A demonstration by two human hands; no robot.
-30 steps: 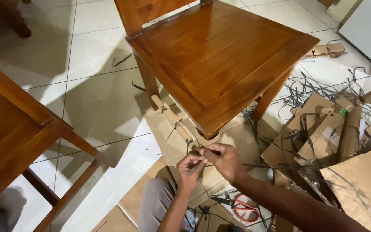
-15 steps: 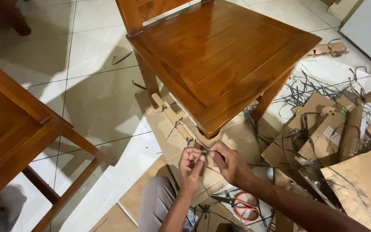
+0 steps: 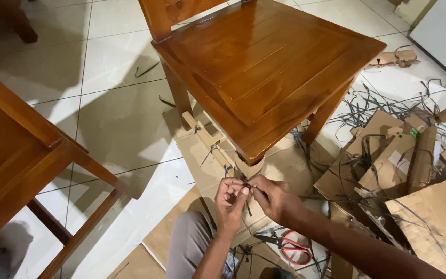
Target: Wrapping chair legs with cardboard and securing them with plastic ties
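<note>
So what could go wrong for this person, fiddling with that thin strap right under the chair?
The thin dark strap is pinched between the left hand and right hand; pulled tight, it might cut the fingers. The open red-handled scissors lie close by the arm. Loose straps among the cardboard could snag a foot.

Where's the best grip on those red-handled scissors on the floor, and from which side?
Probably the red handle loops of the scissors, taken from above on the right: they lie flat and exposed on cardboard, while the dark blades point left toward strap scraps and the person's leg.
</note>
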